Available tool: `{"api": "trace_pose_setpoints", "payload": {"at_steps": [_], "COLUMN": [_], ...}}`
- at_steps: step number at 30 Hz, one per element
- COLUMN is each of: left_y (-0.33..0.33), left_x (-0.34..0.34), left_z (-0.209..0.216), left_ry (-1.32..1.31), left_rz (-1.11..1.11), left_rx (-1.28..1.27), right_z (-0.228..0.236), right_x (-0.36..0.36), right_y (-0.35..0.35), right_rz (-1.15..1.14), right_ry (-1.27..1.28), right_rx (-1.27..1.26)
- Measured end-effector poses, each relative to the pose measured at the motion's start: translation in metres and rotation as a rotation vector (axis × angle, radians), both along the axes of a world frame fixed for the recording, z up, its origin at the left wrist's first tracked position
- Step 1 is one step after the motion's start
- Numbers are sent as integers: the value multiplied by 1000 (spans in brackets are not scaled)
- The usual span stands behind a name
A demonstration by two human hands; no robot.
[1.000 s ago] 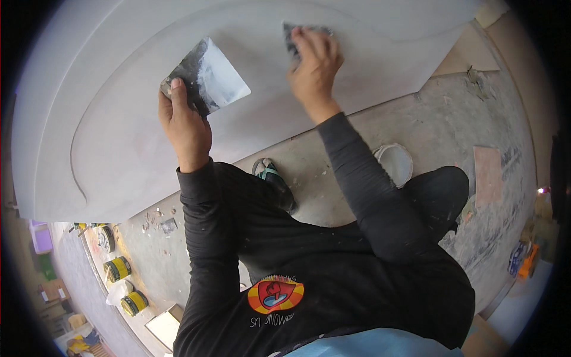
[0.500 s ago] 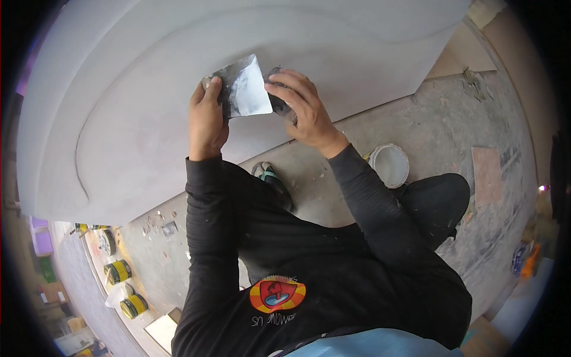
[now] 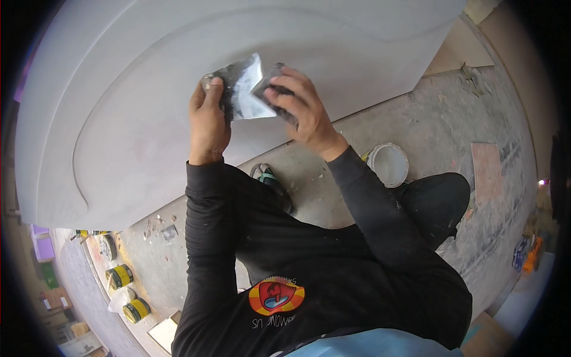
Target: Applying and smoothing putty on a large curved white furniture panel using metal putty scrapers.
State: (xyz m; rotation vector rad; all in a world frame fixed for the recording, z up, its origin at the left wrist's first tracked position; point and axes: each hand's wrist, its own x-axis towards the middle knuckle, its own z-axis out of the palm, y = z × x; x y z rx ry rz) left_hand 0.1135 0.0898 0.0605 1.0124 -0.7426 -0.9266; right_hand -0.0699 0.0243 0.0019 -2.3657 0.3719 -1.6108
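Observation:
My left hand (image 3: 207, 126) is closed on the left end of a flat metal putty spreader (image 3: 245, 95), its thumb on top. The spreader's face is smeared with pale putty, and its left part is dark and stained. My right hand (image 3: 306, 113), slightly blurred, grips a dark, flat scraper (image 3: 263, 87). The scraper's edge lies over the right side of the spreader's face. Both tools are in front of a large, smooth, pale grey panel (image 3: 137, 119) with a curved line along it.
A white bucket (image 3: 390, 165) stands on the stained concrete floor (image 3: 357, 131) by my right knee. Several yellow-and-black tins (image 3: 121, 276) line the left side. At the right lies a pinkish board (image 3: 487, 172). My shoe (image 3: 270, 179) rests below the panel's lower edge.
The scraper in my right hand has moved left, from the spreader's right edge onto its face. My left hand and the spreader stay almost where they were.

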Motion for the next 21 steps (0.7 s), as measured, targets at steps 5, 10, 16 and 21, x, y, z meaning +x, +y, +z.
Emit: {"api": "trace_pose_setpoints", "payload": {"at_steps": [5,10,16,21], "left_y": [6,6,13,20], "left_x": [16,24,27,32], "left_z": [7,1,2,3], "left_ry": [102,68,59,52], "left_rz": [71,149,137,168], "left_rx": [-112,-129,-151,-127], "right_z": [-20,-8,-8,-25], "right_x": [-27,-38,-33,3], "right_y": [-53,-93,-113,-85], "right_rz": [-393,-738,-695,-676], "right_ry": [13,-13,-49,-33], "right_rx": [105,102,95,70]}}
